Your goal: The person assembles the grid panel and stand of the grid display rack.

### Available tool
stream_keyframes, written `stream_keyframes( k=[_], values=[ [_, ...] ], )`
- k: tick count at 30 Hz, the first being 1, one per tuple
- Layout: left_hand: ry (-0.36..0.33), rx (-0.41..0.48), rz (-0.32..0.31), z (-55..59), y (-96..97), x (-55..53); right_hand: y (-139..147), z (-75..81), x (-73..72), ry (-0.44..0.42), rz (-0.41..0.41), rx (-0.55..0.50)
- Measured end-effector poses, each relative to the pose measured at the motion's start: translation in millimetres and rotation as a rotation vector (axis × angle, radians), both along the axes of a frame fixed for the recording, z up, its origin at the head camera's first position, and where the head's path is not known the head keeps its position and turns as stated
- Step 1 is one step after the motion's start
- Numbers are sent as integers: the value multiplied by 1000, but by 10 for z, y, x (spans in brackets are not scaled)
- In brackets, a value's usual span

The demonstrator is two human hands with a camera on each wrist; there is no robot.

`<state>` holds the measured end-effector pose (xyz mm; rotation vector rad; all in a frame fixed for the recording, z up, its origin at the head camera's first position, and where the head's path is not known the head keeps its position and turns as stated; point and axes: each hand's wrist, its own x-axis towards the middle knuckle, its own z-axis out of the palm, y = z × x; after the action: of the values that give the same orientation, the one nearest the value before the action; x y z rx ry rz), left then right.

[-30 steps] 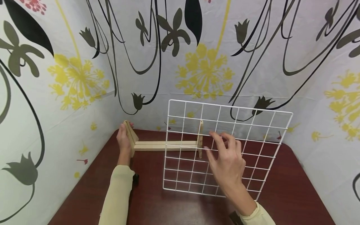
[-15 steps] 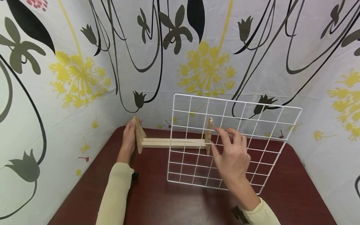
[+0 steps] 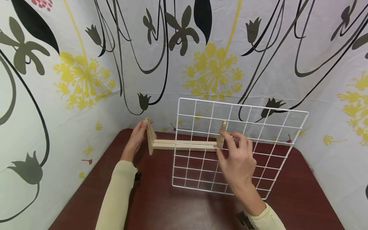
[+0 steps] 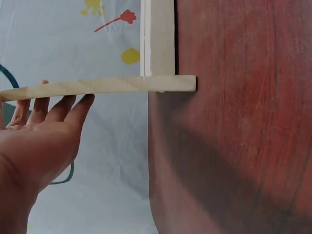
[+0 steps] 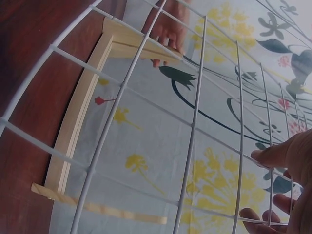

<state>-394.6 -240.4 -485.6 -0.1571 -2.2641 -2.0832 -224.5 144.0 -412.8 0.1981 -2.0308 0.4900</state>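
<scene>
A pale wooden stand (image 3: 164, 144), two tapered side panels joined by a double crossbar, sits toward the back of the table. My left hand (image 3: 136, 139) grips its left side panel (image 3: 150, 137) high up; in the left wrist view, the fingers press its outer face and one fingertip shows past the edge. A white wire grid panel (image 3: 176, 134) stands roughly upright and slanted in front of the stand's right half. My right hand (image 3: 237, 159) holds its wires, thumb (image 5: 273, 156) and bent fingers among the squares. The stand's right side panel (image 5: 97, 204) shows through the grid.
The dark reddish table (image 3: 161, 204) has rounded back corners. Behind and on both sides hangs a white cloth (image 3: 120, 80) with flower prints, close to the table's edges.
The left hand has shifted the wooden stand to the right, bringing it further behind the grid. The grid and right hand moved slightly right early on, then barely at all.
</scene>
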Motion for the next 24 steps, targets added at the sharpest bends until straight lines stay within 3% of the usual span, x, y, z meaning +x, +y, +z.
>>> stream_keyframes(
  k=[9,24],
  values=[
    [-34,-28,-94,61,162,-141,35,8,-3,18,-1,-11],
    [-71,-35,-154,76,548,-285,155,44,-66,1,-29,-3]
  ],
)
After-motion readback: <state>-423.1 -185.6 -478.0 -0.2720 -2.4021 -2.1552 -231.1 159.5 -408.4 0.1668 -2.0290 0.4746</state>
